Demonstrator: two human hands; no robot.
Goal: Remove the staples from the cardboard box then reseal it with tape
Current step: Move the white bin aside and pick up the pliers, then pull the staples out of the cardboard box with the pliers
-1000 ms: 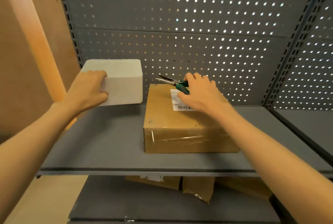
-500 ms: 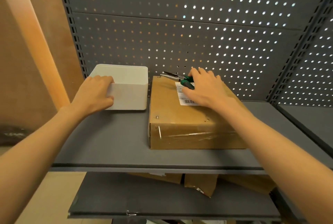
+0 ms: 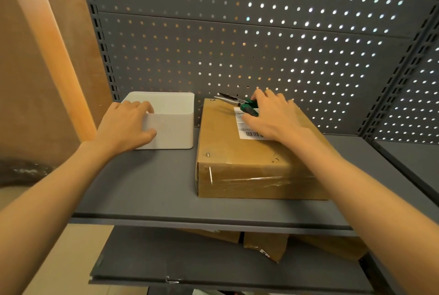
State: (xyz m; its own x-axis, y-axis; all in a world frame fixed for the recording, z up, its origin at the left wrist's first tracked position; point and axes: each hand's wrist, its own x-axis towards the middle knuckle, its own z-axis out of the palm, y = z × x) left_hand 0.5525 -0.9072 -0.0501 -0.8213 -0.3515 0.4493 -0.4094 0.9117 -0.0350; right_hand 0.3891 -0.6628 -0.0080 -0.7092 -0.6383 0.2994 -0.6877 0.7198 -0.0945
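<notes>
Grey shelving [image 3: 154,190] holds my stiff, taped brown cardboard box [image 3: 240,152]; right hand [image 3: 270,116] curls round green-handled pliers [image 3: 240,102], left hand [image 3: 126,126] grips white plastic bin [image 3: 173,119].

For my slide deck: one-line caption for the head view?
Left hand grips white bin; right hand holds green pliers on cardboard box.

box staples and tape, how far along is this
Barely started. Done: nothing visible; staples still sit in the box top near its front corners. In hand: the right hand holds the green-handled pliers lying on the box's far edge, and the left hand grips the white bin beside it. Left: pulling the staples and all the resealing; no tape roll is in view.
</notes>
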